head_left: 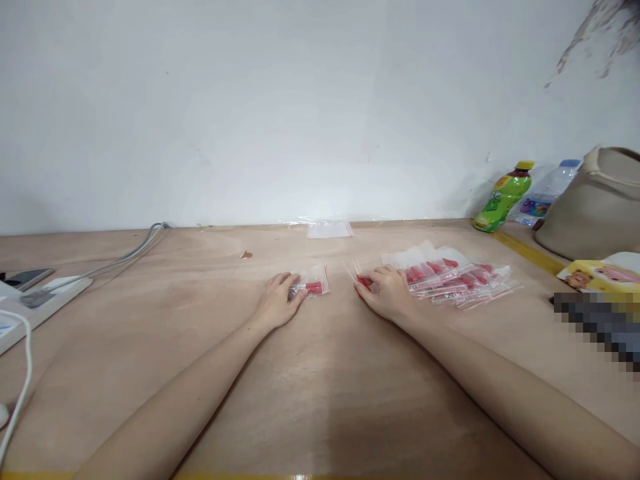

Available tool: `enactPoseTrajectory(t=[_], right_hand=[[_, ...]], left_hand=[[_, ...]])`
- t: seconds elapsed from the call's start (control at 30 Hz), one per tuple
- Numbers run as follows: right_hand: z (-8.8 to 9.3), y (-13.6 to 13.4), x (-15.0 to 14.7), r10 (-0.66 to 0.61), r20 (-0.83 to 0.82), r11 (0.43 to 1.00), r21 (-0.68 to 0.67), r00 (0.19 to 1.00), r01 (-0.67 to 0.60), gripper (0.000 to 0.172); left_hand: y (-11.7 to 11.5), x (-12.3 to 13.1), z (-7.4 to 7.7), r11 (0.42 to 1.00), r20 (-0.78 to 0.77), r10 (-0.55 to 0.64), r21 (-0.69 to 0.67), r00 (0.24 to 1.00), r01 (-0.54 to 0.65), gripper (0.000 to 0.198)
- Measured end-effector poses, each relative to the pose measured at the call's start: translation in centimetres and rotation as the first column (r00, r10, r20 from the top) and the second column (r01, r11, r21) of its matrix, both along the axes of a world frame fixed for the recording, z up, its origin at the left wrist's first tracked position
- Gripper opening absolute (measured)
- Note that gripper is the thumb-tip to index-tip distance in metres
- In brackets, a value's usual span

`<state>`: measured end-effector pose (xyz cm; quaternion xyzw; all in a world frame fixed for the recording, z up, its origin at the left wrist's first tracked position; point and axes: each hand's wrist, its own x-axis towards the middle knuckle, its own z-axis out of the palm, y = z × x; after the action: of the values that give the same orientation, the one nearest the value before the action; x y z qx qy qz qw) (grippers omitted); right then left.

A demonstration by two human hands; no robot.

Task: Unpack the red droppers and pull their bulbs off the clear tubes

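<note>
My left hand (pixel 277 301) rests on the worktop (pixel 320 393), fingertips at the near end of a small zip bag (pixel 315 285) with a red piece inside. Whether that grip pinches or only presses, I cannot tell. My right hand (pixel 387 292) lies flat, fingers unclosed, on the edge of a fanned pile of bags (pixel 453 275). Light, slippery film, I judge, so best taken at the seal strip.
</note>
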<state>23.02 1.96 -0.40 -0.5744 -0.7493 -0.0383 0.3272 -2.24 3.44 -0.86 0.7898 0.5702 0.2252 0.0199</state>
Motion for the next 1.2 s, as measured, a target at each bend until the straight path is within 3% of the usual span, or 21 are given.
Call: enactPoseTrajectory(t=[0.27, 0.37, 0.5, 0.73, 0.93, 1.2], right_hand=[[0.0, -0.7, 0.5, -0.003, 0.044, 1.0, -0.009, 0.999, 0.004, 0.024], [0.3, -0.8, 0.9, 0.118, 0.067, 0.993, -0.006, 0.991, -0.118, 0.033], [0.1, -0.7, 1.2, 0.25, 0.093, 0.968, -0.03, 0.964, -0.249, 0.029], [-0.5, 0.0, 0.8, 0.188, 0.062, 0.979, 0.063, 0.98, -0.191, 0.016], [0.1, -0.4, 0.7, 0.264, 0.019, 0.964, 0.014, 0.964, -0.265, 0.021], [-0.7, -0.1, -1.0, 0.252, -0.058, 0.964, 0.101, 0.966, -0.245, 0.015]], left_hand=[[0.0, -0.2, -0.2, 1.0, 0.022, -0.014, 0.003, 1.0, 0.014, 0.041], [0.0, -0.2, -0.2, 1.0, 0.025, -0.021, 0.009, 0.999, 0.021, 0.041], [0.1, -0.3, -0.2, 0.999, 0.019, -0.028, 0.019, 0.999, 0.027, 0.041], [0.2, -0.2, -0.3, 0.999, 0.018, -0.02, 0.027, 1.0, 0.019, 0.04], [0.1, -0.3, -0.2, 1.0, 0.007, -0.016, 0.004, 1.0, 0.016, 0.042], [-0.2, 0.0, -0.1, 0.99, 0.019, -0.141, -0.003, 0.99, 0.141, 0.047]])
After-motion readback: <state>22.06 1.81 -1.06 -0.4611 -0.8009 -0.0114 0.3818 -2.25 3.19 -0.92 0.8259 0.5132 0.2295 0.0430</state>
